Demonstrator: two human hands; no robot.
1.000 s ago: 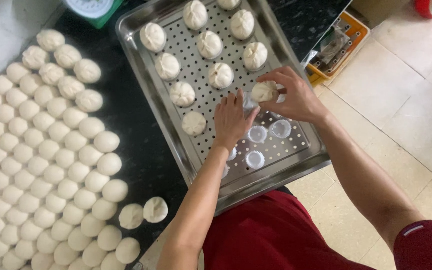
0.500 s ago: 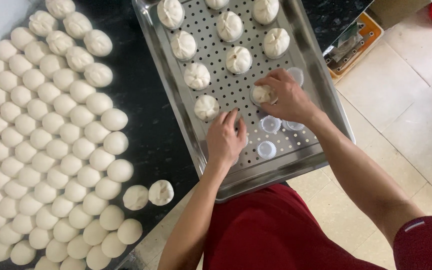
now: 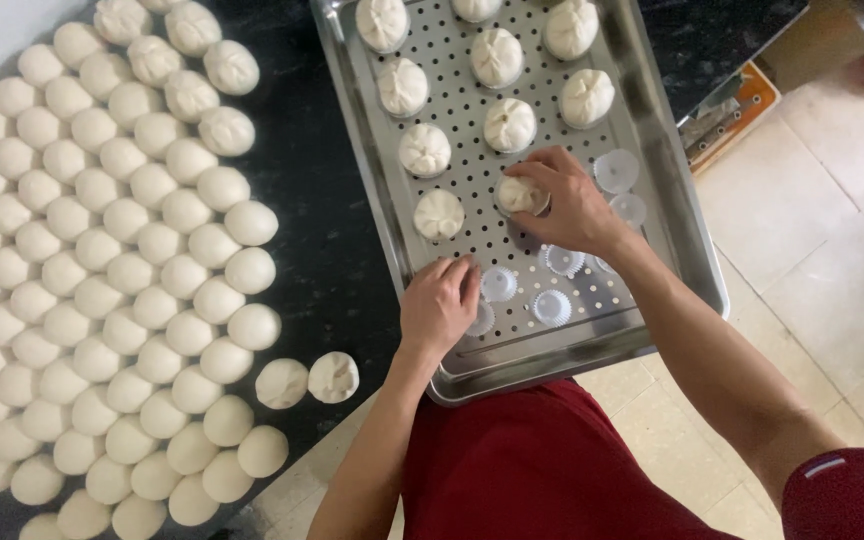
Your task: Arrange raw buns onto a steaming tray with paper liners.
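- Fingers of the right hand [image 3: 564,205] curl round a filled dough bun [image 3: 520,194], pinching it from above, low on the perforated steel tray [image 3: 372,200] in its middle column.
- Dough like this looks soft, light and slightly tacky; a hard squeeze would likely dent it or spoil the pleated top, so the sides near the base are the safest hold, with fingertips spread wide.
- Left hand [image 3: 439,303] lies palm down on the tray's near part, fingers loosely together, tips touching a white paper liner [image 3: 498,284]; it grips nothing that I can see.
- More liners [image 3: 552,307] lie near the tray's near edge and its right side; they look featherlight and flimsy, easily shifted by a brush of the hand.
- Other pleated buns [image 3: 425,150] stand in rows toward the tray's far end, apart from one another.
- Tray rests on a dark table [image 3: 322,250], overhanging its near edge above the person's red apron [image 3: 532,470].
- Plain dough balls [image 3: 152,260] crowd the table's left side; two lie apart near the near edge.
- Pale tiled floor [image 3: 832,270] lies to the right.
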